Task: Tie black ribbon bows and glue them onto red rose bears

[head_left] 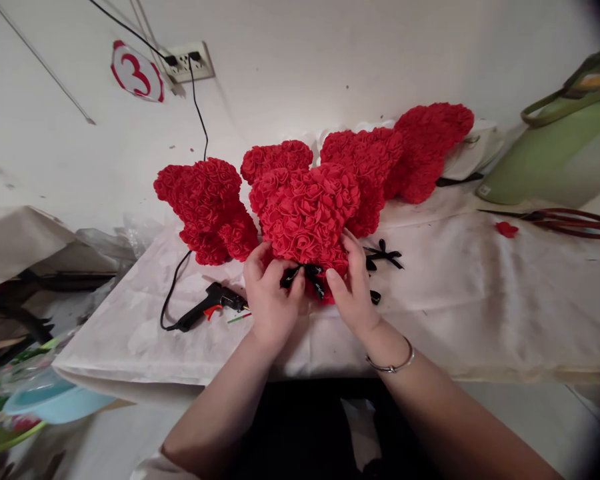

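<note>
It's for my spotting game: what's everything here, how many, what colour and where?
table: one, whitish cloth over it, centre
rose-covered figures: five, red, on the table, one foremost
printed bow: one, black, low on the foremost figure
loose bows: count unclear, black, right of that figure
glue gun: one, black and orange, table's left
thin stick: one, red-green, by the glue gun
scissors: one pair, reddish-handled, table's right
petal: one, red, beside the scissors
container: one, green, right back
sign "3": one, red and white, on the wall
socket panel: one, cream, wall
plugs: two, black, in the panel
basin: one, light blue, lower left
bracelet: one, silver, right wrist
left grip: one, bare, at the printed bow
right grip: one, bare, foremost figure's side
</note>
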`<state>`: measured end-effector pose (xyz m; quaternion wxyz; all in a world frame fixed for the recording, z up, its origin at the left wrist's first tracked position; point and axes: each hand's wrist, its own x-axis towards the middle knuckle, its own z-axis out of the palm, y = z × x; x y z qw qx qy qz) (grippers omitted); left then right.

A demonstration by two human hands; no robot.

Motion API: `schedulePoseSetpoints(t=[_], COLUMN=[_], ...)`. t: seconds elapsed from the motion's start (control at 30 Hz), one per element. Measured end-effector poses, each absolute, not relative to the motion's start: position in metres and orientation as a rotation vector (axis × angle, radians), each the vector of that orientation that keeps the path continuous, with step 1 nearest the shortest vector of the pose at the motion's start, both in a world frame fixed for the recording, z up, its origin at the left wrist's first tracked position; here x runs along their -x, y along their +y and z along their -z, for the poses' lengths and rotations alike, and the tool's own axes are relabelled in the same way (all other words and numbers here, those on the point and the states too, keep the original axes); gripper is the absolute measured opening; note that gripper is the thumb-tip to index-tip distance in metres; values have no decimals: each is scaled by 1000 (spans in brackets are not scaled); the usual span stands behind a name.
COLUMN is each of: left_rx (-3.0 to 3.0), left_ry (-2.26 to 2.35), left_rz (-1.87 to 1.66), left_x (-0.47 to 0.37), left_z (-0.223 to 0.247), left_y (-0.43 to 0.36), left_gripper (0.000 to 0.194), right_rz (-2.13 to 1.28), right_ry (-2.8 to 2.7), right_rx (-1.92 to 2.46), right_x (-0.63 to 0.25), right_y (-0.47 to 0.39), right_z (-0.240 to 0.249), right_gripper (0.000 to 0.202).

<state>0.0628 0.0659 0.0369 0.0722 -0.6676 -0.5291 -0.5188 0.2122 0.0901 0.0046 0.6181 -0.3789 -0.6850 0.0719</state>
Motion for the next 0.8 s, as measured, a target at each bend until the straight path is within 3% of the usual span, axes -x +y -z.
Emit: schedulePoseSetpoints(t=[0.1,0.27,0.37,0.6,0.8], left_rx=[1906,1829,1891,1840,1930], left_ry=[-1624,-1664,-1741,-1850,-1781], left_rz=[1554,1612,1621,1451,1426], left_x=[-67,-70,-69,-68,-64], left_z=[-35,-31,-31,-41,-37], left_y=[70,74,78,84,76], left_gripper=[20,80,102,109,108], right_rz=[-147,-128,-101,-46,113], right_ry=[-1592,-1612,-1625,-1615,-1542], right_rx=[893,909,917,938,923], right_x=[-213,-213,-211,-208,-201], right_y=[88,85,86,87,81], right_z=[-2,-2,0,4,-2], right_gripper=[55,55,58,69,92])
